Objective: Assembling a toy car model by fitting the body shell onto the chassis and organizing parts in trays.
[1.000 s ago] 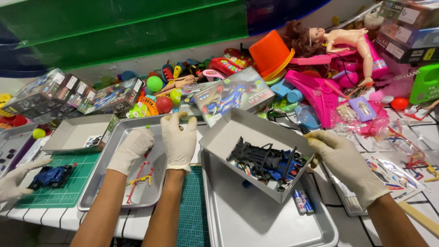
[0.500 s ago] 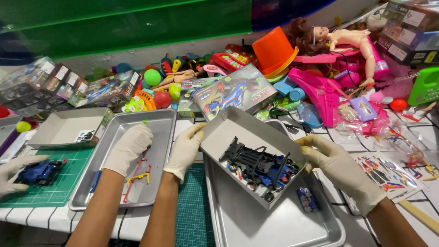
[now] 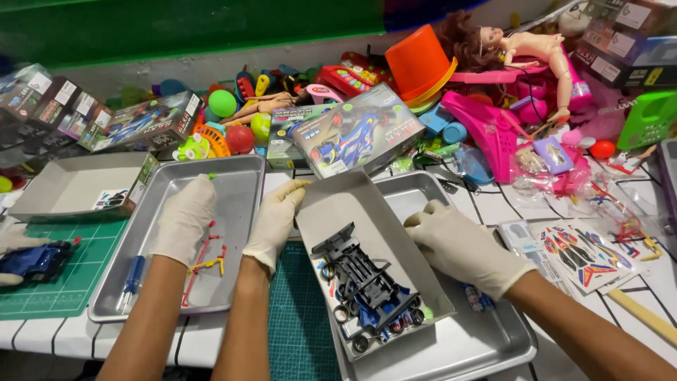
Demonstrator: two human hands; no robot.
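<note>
Head view: both of the person's white-gloved hands are on a shallow grey cardboard box (image 3: 367,212) - open top, plain grey inside, long and rectangular. It is tipped, near end low, over the right-hand metal tray (image 3: 479,346) on the tiled worktop (image 3: 42,331).

- Left hand (image 3: 276,220): fingers pressed together and hooked over the box's far-left rim, pinching the wall.
- Right hand (image 3: 462,247): fingers together along the outside of the right wall; the thumb's grip is hidden, but the hand clearly carries that side.
- Box contents: loose toy car parts (image 3: 367,289) piled at the low near end - black chassis frame, blue pieces, small black wheels and rings. The far half of the box is bare.

Around it:
- Left metal tray (image 3: 233,183) sits just beside the box. A third gloved hand (image 3: 185,219) lies flat in it, fingers together; cannot tell whose it is. Near that hand are a red parts frame (image 3: 204,257) and a blue-handled screwdriver (image 3: 132,275).
- Far left, another gloved hand (image 3: 14,243) grips a blue toy car body (image 3: 35,259) over a green cutting mat (image 3: 77,268).
- A second grey box (image 3: 70,187) lies behind the mat.
- A printed toy car carton (image 3: 356,137) sits just behind the held box, with an orange plastic hat (image 3: 417,63) and a doll (image 3: 522,49) in the toy pile beyond.
- A sticker sheet (image 3: 582,250) lies right of the right hand.
</note>
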